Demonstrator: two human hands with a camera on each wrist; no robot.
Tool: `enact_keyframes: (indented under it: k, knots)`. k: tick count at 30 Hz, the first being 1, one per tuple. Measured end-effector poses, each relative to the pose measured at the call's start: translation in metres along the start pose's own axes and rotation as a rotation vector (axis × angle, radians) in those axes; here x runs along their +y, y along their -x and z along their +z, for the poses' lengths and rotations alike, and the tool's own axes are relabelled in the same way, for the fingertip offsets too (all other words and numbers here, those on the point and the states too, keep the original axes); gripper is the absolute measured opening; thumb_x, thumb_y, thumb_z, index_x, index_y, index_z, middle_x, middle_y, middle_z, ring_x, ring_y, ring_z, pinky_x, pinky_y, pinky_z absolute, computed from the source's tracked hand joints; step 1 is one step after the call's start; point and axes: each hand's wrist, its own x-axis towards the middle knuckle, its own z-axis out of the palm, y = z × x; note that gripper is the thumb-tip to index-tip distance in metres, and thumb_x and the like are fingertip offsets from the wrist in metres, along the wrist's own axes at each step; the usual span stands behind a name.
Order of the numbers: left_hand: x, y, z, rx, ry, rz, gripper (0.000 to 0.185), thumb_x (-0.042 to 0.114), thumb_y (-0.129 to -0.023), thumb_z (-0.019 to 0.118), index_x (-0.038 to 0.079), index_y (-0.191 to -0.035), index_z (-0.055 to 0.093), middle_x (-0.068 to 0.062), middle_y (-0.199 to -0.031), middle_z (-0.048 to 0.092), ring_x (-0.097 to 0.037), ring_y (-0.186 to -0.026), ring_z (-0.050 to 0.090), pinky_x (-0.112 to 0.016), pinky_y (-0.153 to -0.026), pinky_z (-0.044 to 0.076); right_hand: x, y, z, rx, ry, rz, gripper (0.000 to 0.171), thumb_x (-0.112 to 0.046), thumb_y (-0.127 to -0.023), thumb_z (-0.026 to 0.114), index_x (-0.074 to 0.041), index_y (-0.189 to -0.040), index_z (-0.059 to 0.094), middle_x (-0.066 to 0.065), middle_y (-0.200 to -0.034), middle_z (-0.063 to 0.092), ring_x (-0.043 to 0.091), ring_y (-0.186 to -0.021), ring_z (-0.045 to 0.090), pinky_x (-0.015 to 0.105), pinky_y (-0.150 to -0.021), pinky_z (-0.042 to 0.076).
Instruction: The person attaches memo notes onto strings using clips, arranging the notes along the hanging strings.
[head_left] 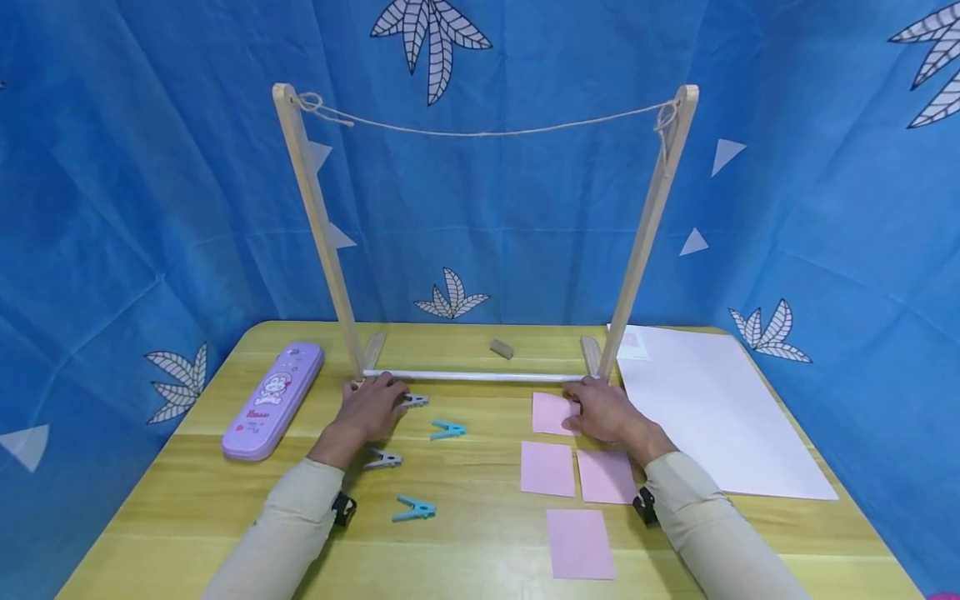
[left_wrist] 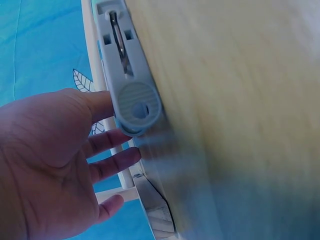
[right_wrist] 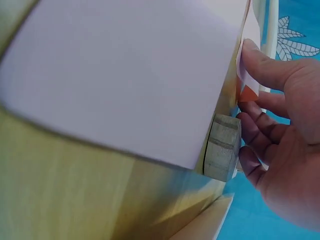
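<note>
A wooden frame (head_left: pixel 648 233) stands at the back of the table, a string (head_left: pixel 480 133) tied slackly between its posts and a white rod (head_left: pixel 472 377) across its base. My left hand (head_left: pixel 375 407) lies low at the left post's base, fingers spread near a wooden foot (left_wrist: pixel 154 205). Beside its thumb is a grey clothespin (head_left: pixel 416 401); another clothespin (left_wrist: pixel 131 70) looms large in the left wrist view. At the right post's base, my right hand's (head_left: pixel 603 408) loosely bent fingertips meet a wooden foot (right_wrist: pixel 222 147). Its thumb overlaps a pink paper square (head_left: pixel 552 414).
Several pink squares (head_left: pixel 579 543) lie before the right hand. Blue clothespins (head_left: pixel 415 508) and a grey one (head_left: pixel 384 458) lie near the left arm. A purple pencil case (head_left: pixel 273 402) sits left, a large white sheet (head_left: pixel 712 408) right, a small brown block (head_left: pixel 502 348) behind the rod.
</note>
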Motion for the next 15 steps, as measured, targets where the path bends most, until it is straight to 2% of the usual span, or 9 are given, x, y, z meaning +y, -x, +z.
enact_keyframes:
  k: [8,12,15]
  knots:
    - [0.0008,0.0003,-0.0010,-0.009,-0.003,-0.006,0.034,0.029,-0.097,0.058,0.018,-0.129,0.059,-0.009,-0.128,0.055,-0.034,-0.122,0.051,-0.060,-0.098,0.030,-0.0006,-0.0002,0.0009,0.024,-0.031,0.021,0.036,-0.029,-0.083,0.076,-0.011,-0.112,0.067,0.007,-0.103,0.061,0.026,-0.097,0.057,0.048,-0.090,0.043]
    - [0.0016,-0.0009,-0.0007,-0.002,0.005,-0.009,0.034,0.029,-0.097,0.057,0.018,-0.129,0.059,-0.008,-0.128,0.057,-0.032,-0.121,0.053,-0.059,-0.097,0.029,-0.0017,0.0009,0.0015,0.059,-0.063,0.033,0.038,-0.028,-0.081,0.078,-0.011,-0.112,0.063,0.005,-0.099,0.063,0.024,-0.092,0.057,0.046,-0.087,0.044]
    - [0.0021,-0.0016,0.0003,0.010,0.028,-0.018,0.035,0.029,-0.097,0.056,0.018,-0.131,0.059,-0.007,-0.128,0.059,-0.029,-0.120,0.054,-0.057,-0.096,0.029,-0.0027,0.0012,0.0014,0.061,-0.124,0.060,0.046,-0.026,-0.079,0.079,-0.012,-0.117,0.059,0.002,-0.088,0.063,0.020,-0.081,0.056,0.039,-0.076,0.046]
